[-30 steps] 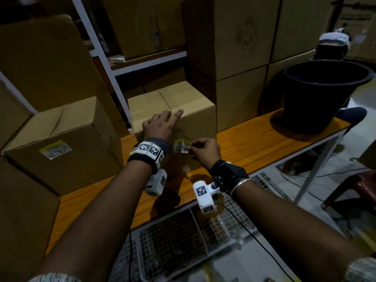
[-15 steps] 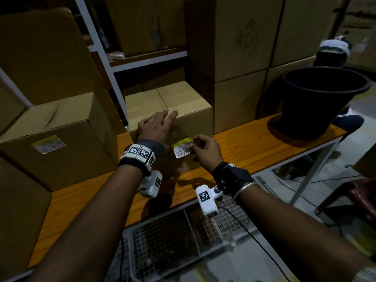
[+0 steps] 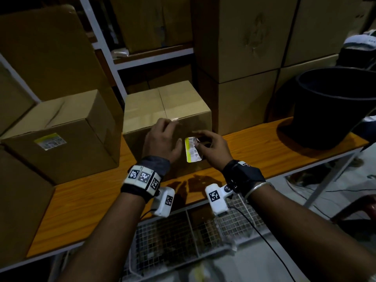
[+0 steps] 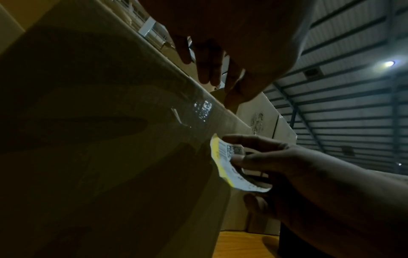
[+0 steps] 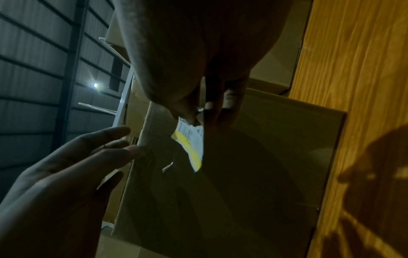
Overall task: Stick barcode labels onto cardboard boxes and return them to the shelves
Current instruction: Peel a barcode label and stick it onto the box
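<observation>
Cardboard box (image 3: 162, 110) sits on the bench directly ahead of us. Our right hand (image 3: 213, 148) pinches the label (image 3: 193, 149), long axis upright, just off the near face. Our left hand (image 3: 162, 139), fingers relaxed, hovers beside it, equally near.

Head view looking down from above, both wrist views close underneath, all sharing the label (image 3: 193, 149)

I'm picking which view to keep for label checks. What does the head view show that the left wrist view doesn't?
Only the head view shows the already labelled box, the black bucket and the wire basket. Only the left wrist view shows the ceiling lamp and the glossy tape on the box edge. Both show the right hand pinching the barcode label beside the middle box, and the left hand open.
</observation>
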